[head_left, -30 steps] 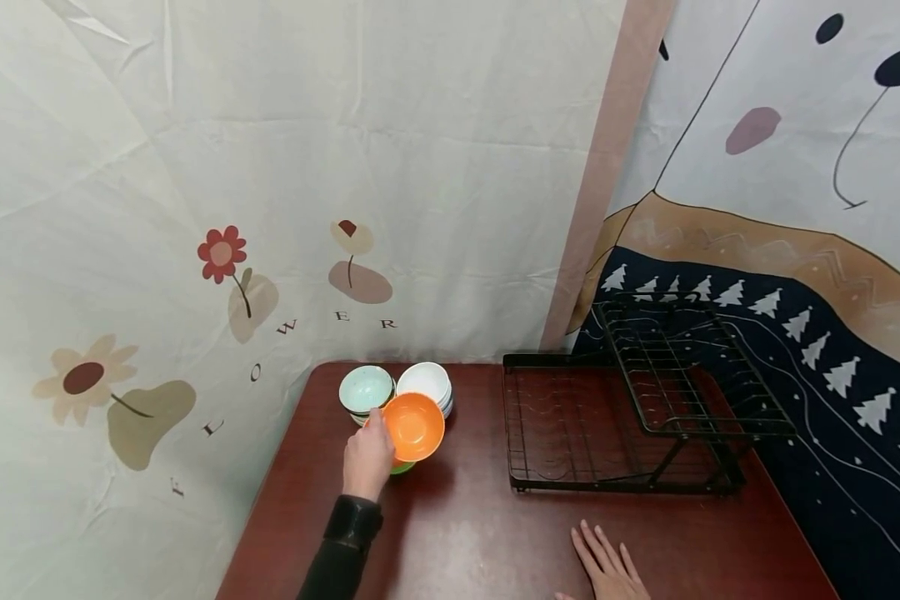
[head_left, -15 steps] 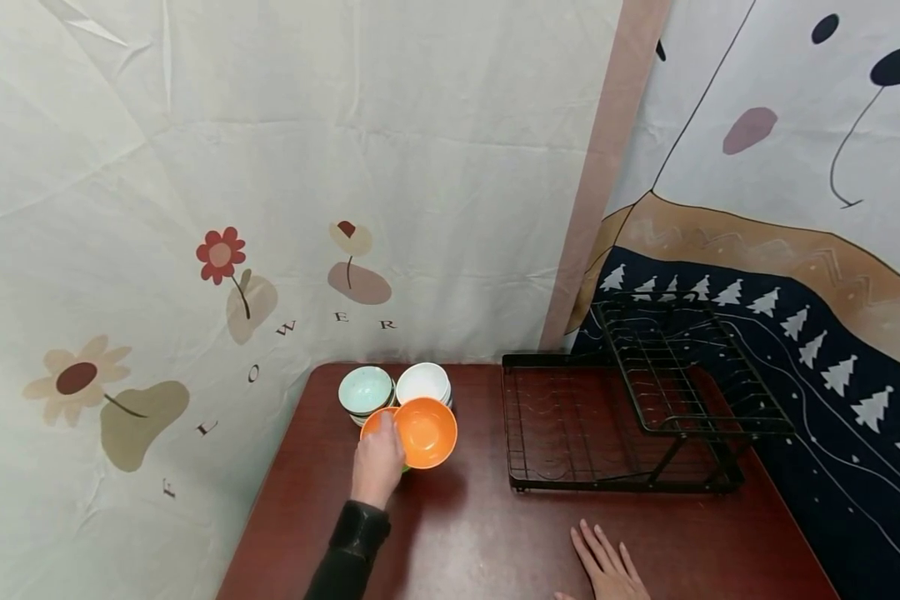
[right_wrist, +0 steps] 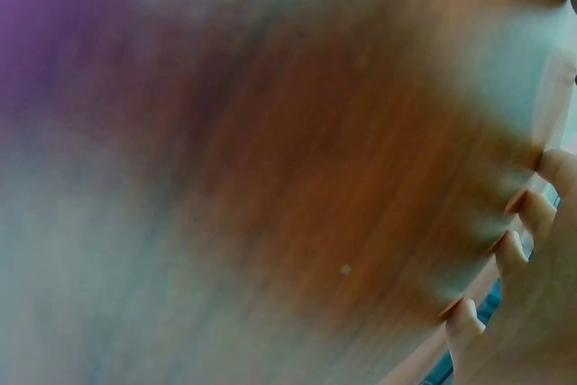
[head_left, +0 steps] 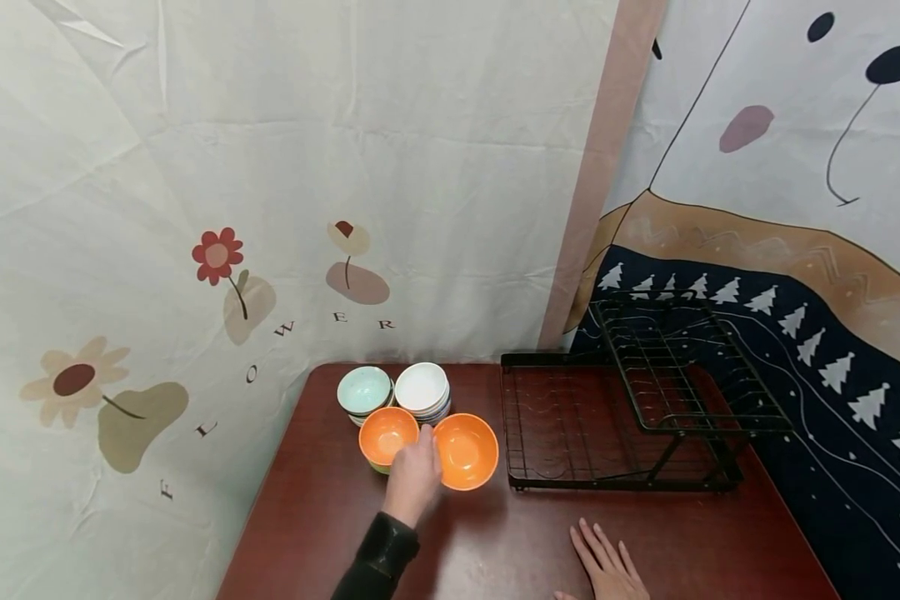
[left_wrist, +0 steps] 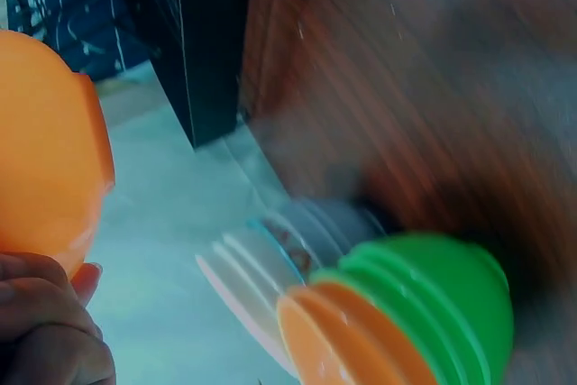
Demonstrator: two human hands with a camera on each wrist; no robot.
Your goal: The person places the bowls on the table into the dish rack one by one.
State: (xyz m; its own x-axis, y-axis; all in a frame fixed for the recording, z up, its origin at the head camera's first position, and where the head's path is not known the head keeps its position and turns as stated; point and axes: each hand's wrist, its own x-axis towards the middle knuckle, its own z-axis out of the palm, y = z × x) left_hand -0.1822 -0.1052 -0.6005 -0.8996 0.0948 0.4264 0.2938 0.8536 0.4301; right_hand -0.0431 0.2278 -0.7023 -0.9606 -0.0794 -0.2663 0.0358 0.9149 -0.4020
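Observation:
An orange bowl (head_left: 467, 452) is pinched at its left rim by my left hand (head_left: 414, 477), held above the table to the right of the stacks. In the left wrist view the lifted bowl (left_wrist: 41, 151) shows its outer side, with curled fingers (left_wrist: 45, 313) at its edge. Just left of the hand stands a stack with another orange bowl (head_left: 387, 435) on top and green bowls (left_wrist: 433, 304) beneath. Behind it are a stack topped by a pale green bowl (head_left: 364, 390) and one topped by a white bowl (head_left: 422, 387). My right hand (head_left: 611, 567) rests on the table, fingers straight.
A black two-tier wire dish rack (head_left: 622, 483) stands at the right rear of the reddish-brown table (head_left: 495, 550). Printed cloth (head_left: 450, 208) hangs behind the table's back edge, and a dark tree-patterned cloth (head_left: 817, 417) lies along the right side.
My left hand has carried the orange bowl rightward and slightly nearer, away from its stack. The orange bowl left on the stack is now in full view. My right hand has stayed put.

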